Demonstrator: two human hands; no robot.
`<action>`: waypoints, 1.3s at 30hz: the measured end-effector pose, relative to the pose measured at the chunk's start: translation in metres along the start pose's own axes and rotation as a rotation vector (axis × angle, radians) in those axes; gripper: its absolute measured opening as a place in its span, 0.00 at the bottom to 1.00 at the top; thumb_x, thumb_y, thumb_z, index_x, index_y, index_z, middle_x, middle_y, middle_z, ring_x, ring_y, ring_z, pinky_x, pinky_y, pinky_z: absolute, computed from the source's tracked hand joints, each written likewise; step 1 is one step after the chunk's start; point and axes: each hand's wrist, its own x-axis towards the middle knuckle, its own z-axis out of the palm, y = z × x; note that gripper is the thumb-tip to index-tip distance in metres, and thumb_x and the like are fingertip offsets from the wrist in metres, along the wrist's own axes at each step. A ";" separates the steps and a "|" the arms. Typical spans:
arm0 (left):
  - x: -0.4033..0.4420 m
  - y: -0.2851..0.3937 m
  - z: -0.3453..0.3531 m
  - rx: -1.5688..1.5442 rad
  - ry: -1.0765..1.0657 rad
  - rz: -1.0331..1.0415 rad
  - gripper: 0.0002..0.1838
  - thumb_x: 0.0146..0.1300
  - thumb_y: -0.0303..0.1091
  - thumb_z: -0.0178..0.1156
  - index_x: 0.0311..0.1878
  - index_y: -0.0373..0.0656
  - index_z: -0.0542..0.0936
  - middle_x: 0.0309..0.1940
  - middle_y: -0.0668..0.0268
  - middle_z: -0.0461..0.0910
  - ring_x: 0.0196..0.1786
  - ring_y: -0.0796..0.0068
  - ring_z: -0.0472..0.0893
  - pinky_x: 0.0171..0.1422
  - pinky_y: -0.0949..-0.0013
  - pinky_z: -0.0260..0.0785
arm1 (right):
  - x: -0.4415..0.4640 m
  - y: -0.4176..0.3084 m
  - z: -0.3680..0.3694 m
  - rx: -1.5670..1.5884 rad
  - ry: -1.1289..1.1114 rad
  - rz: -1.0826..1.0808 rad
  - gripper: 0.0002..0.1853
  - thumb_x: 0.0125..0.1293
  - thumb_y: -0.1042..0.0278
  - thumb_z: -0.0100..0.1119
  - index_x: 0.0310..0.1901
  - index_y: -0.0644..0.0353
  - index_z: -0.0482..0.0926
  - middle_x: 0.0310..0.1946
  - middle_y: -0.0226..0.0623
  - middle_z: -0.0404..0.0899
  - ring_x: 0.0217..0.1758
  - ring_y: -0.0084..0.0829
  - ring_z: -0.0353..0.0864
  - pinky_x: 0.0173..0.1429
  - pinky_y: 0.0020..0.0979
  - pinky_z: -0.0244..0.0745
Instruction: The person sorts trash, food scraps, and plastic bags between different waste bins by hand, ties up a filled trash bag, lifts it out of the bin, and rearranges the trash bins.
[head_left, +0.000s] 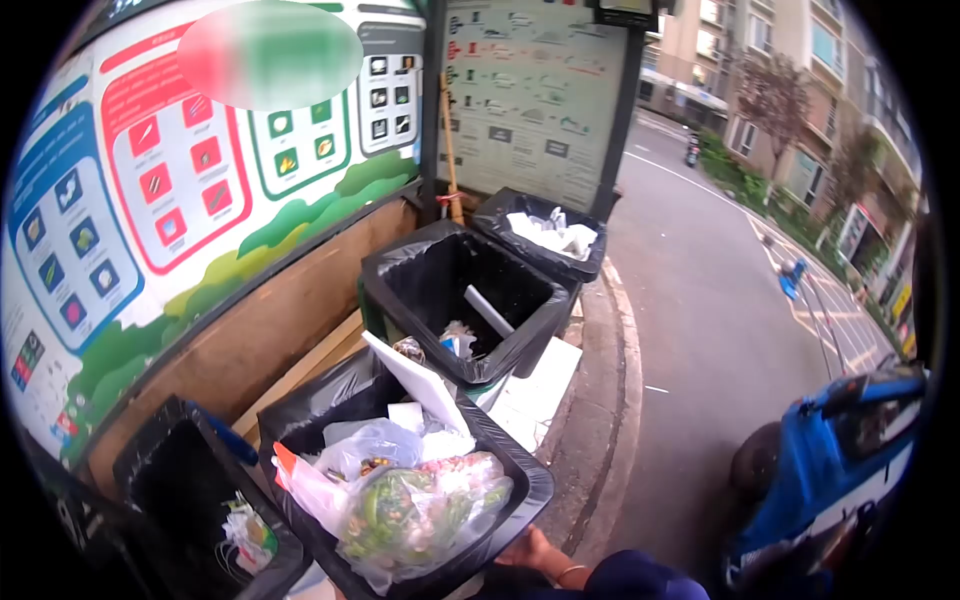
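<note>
My right hand, with a thin bracelet at the wrist, is at the near right edge of a black-lined trash bin. Its fingers curl at the bin's rim and are partly hidden beneath it. This bin is heaped with a clear plastic bag of green vegetable scraps, a whitish plastic bag and a white foam board leaning up at the back. My left hand does not show.
More lined bins stand around: one with a few scraps, one with white paper farther back, and one at left. A sorting poster wall runs behind. A blue vehicle stands on the road at right, beyond the curb.
</note>
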 end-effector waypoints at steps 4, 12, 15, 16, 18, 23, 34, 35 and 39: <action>0.007 -0.033 -0.012 -0.612 -0.062 -0.328 0.25 0.72 0.51 0.41 0.57 0.38 0.69 0.50 0.59 0.73 0.53 0.63 0.73 0.60 0.57 0.66 | 0.019 0.106 0.057 0.075 -0.013 -0.110 0.32 0.65 0.39 0.37 0.58 0.55 0.73 0.57 0.36 0.75 0.60 0.41 0.72 0.65 0.49 0.62; 0.011 -0.062 -0.021 -0.841 -0.111 -0.440 0.21 0.71 0.50 0.36 0.48 0.44 0.72 0.47 0.61 0.73 0.54 0.64 0.71 0.64 0.55 0.59 | 0.033 0.166 0.088 0.298 0.077 -0.192 0.23 0.68 0.51 0.40 0.49 0.59 0.79 0.49 0.36 0.81 0.52 0.37 0.79 0.60 0.47 0.70; 0.012 -0.083 -0.025 -0.854 -0.225 -0.346 0.18 0.70 0.48 0.39 0.44 0.46 0.73 0.43 0.62 0.74 0.49 0.65 0.72 0.62 0.52 0.59 | 0.045 0.173 0.086 0.303 0.047 -0.242 0.24 0.68 0.49 0.42 0.49 0.60 0.79 0.49 0.37 0.81 0.52 0.38 0.79 0.63 0.46 0.69; 0.022 -0.102 -0.027 -0.905 -0.260 -0.331 0.17 0.70 0.48 0.40 0.42 0.46 0.73 0.41 0.62 0.74 0.48 0.65 0.72 0.61 0.52 0.60 | 0.054 0.175 0.086 0.357 -0.009 -0.295 0.24 0.68 0.48 0.41 0.50 0.60 0.78 0.50 0.37 0.80 0.53 0.38 0.78 0.63 0.46 0.68; 0.028 -0.105 -0.024 -0.903 -0.271 -0.319 0.17 0.70 0.48 0.40 0.45 0.46 0.72 0.43 0.62 0.73 0.50 0.64 0.72 0.62 0.53 0.60 | 0.066 0.183 0.088 0.475 -0.120 -0.396 0.26 0.69 0.47 0.41 0.52 0.60 0.77 0.52 0.38 0.79 0.56 0.39 0.76 0.65 0.47 0.67; 0.041 -0.103 -0.013 -0.865 -0.292 -0.313 0.20 0.70 0.50 0.40 0.52 0.46 0.69 0.49 0.62 0.71 0.54 0.63 0.70 0.64 0.53 0.59 | 0.071 0.188 0.086 0.509 -0.017 -0.550 0.25 0.71 0.52 0.36 0.58 0.61 0.73 0.53 0.39 0.78 0.56 0.42 0.76 0.64 0.45 0.69; 0.040 -0.120 -0.023 -0.919 -0.309 -0.220 0.29 0.69 0.54 0.39 0.66 0.45 0.62 0.63 0.61 0.67 0.63 0.60 0.68 0.69 0.55 0.58 | 0.021 0.189 0.063 0.339 0.138 -0.497 0.30 0.70 0.44 0.36 0.56 0.62 0.73 0.52 0.41 0.78 0.55 0.41 0.77 0.64 0.43 0.69; 0.035 -0.113 -0.026 -0.968 -0.271 -0.282 0.28 0.70 0.53 0.40 0.65 0.45 0.64 0.60 0.62 0.69 0.62 0.61 0.69 0.68 0.56 0.59 | 0.014 0.188 0.061 0.347 0.064 -0.422 0.30 0.70 0.44 0.36 0.57 0.62 0.72 0.53 0.39 0.78 0.55 0.41 0.77 0.63 0.43 0.70; 0.005 -0.061 -0.036 -1.120 -0.243 -0.437 0.27 0.70 0.55 0.43 0.63 0.46 0.68 0.58 0.65 0.73 0.62 0.64 0.71 0.67 0.57 0.62 | -0.007 0.187 0.072 0.369 -0.148 -0.446 0.33 0.66 0.37 0.39 0.58 0.58 0.72 0.55 0.38 0.76 0.57 0.40 0.75 0.60 0.45 0.71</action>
